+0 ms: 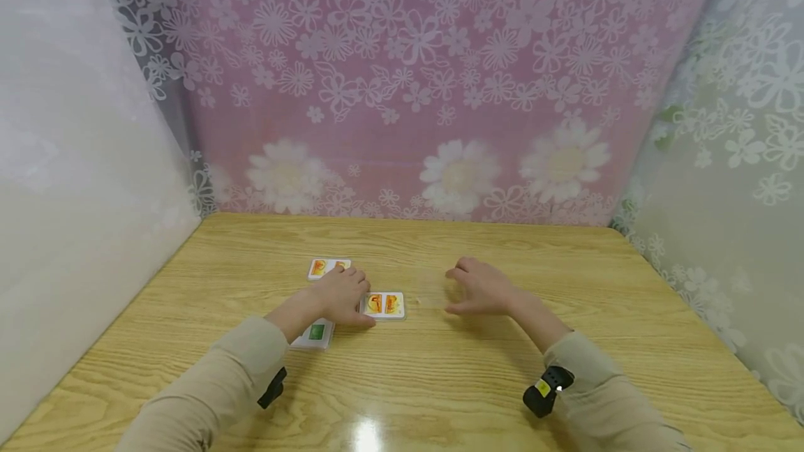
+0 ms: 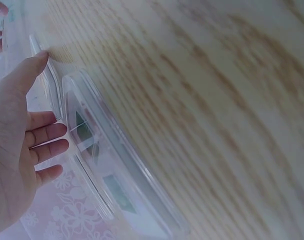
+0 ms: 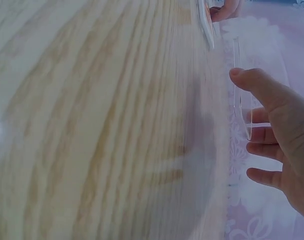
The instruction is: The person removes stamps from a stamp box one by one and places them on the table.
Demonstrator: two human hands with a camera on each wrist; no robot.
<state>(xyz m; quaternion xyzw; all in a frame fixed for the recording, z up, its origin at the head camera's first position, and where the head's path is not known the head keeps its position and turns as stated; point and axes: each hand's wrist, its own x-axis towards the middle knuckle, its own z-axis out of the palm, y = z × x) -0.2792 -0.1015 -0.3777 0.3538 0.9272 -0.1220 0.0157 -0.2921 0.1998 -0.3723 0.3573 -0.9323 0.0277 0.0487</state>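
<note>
While the left hand (image 1: 342, 293) grips the orange card case (image 1: 384, 305) — thumb along the near edge, fingers bent over towards the far one — the right hand (image 1: 480, 288) holds a clear piece (image 1: 430, 290) just off the case's short end, at about two to three o'clock from it. The right fingers are clamped on that thin plastic, thumb at the near side and fingertips at the far side; the right wrist view shows it raised off the desk (image 1: 440, 382). From the orange card case, the far case (image 1: 319, 268) lies at ten o'clock, partly behind the left fingers, and the green-marked case (image 1: 316, 333) at eight o'clock, partly under the left wrist in the head view.

The likeliest trouble, I judge, is the clear piece: see-through as it is (its outline barely shows from above), its edge could be misjudged and knock the orange card case. It might also slip, since only its edges appear to be held — or bow, if the thumb squeezed too hard. On the other side, a careless sweep of the left hand could nudge the green-marked case, which sits so near.
</note>
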